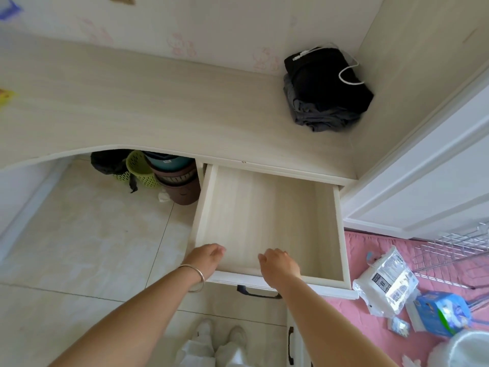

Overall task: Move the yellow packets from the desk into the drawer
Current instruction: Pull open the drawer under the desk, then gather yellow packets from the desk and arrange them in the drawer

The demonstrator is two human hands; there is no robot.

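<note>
1. The drawer (267, 221) is seen pulled out from under the desk (158, 107), its long axis running from the desk edge toward the person, its open top facing up. The pale wood floor of the drawer is bare to view.

2. The front rail of the drawer is nearest the person; a dark handle (258, 293) hangs below that rail.

3. The left hand (205, 260) is placed at the near left corner of the drawer, over the front rail. Its fingers are curled loosely downward; whether the rail is gripped cannot be told. A metal bangle (194, 277) is worn at that wrist.

4. The right hand (280, 266) is placed at the middle of the drawer's front rail, fingers curled and bunched together, tips pointing into the drawer. Contact with the rail cannot be confirmed.

5. A yellow packet (6, 98) is noted on the desk at the far left frame edge, well apart from the drawer, mostly cut off; its long axis cannot be told.

6. Dark folded clothing (326, 88) with a white cord lies in the desk's back corner, beyond the drawer and to its right.

7. Left of the drawer, under the desk, stacked baskets and tubs (169, 178) stand on the tiled floor. Right of the drawer, a white cabinet door (423, 186) stands close beside the side rail.

8. On a pink mat (370, 250) to the right of the drawer front, plastic-wrapped packs (389, 284) and a wire rack (455, 250) are recorded.
</note>
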